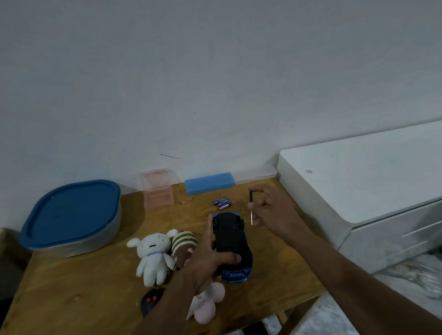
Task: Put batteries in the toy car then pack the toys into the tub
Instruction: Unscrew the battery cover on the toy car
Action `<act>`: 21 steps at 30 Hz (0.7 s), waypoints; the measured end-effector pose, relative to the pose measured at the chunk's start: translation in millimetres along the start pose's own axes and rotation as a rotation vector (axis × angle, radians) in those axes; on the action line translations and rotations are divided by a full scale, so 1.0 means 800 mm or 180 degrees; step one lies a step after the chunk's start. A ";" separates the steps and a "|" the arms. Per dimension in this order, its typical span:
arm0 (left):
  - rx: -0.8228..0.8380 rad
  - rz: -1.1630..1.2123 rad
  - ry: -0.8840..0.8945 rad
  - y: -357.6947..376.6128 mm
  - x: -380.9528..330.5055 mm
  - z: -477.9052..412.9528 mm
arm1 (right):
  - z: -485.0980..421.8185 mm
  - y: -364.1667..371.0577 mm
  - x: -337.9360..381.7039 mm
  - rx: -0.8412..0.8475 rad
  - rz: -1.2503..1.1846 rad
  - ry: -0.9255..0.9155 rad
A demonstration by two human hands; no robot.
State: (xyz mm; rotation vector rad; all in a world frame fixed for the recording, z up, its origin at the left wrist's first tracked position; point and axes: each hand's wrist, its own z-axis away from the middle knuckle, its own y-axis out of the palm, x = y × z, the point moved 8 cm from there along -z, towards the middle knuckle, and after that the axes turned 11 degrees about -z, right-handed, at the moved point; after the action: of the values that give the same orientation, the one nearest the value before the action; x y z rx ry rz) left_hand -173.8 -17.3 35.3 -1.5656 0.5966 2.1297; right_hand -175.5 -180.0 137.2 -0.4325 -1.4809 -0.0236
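My left hand [208,259] grips the car [232,245] belly-up, exposing its battery cover; my right hand [270,211] pinches a screwdriver [251,207] just beside it. Batteries [222,203] wait beyond the car.

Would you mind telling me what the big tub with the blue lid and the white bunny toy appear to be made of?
The large tub looks like dull brushed metal, judging by its grey wall's soft sheen; its blue lid seems matte plastic, with a moulded raised rim. The white bunny toy appears to be soft plush fabric, fuzzy-edged and limp.
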 end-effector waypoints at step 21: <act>-0.0903 -0.0308 0.0420 0.032 -0.051 -0.061 | -0.057 -0.039 0.030 0.0027 -0.0432 -0.1197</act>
State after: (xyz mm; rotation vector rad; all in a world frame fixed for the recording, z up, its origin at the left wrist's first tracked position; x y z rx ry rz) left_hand -139.4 -70.0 63.8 -1.8565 0.2597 2.1216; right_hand -138.1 -216.0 167.4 -0.3403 -1.8787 -0.0456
